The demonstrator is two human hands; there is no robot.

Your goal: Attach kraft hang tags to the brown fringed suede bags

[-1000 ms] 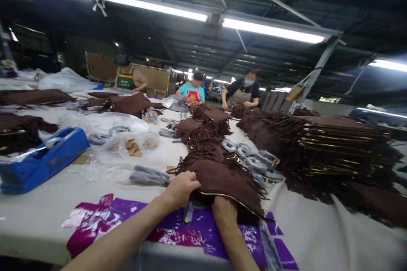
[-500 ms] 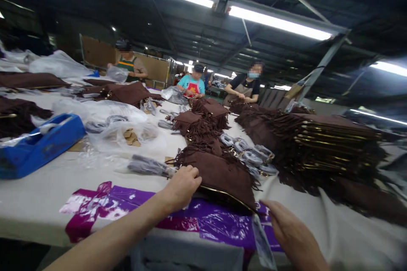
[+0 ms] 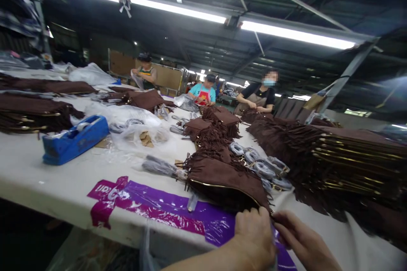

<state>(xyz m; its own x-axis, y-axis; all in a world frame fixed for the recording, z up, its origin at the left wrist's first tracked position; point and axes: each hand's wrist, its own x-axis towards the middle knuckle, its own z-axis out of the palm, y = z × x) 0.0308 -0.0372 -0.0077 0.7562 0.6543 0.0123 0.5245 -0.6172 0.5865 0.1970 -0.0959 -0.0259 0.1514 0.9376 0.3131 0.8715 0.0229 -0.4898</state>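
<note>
A dark brown fringed bag lies on the near part of the table, its gold zipper edge toward me and its mouth gaping. My left hand is closed on the bag's near right corner. Beside it, my right hand has its fingers pinched together at the same corner; what lies between them is hidden. A plastic-wrapped strap sits at the bag's left end. Several wrapped coiled straps with gold clasps lie behind the bag on the right.
A blue tape dispenser stands at left, near clear plastic bags. Stacked brown bags rise on the right. Purple tape covers the table edge. Several co-workers, one a masked person, are at the far side.
My left hand has moved right, from the bag's near left part to its near right corner, beside my right hand. The bag's mouth now shows wider. The view has shifted left.
</note>
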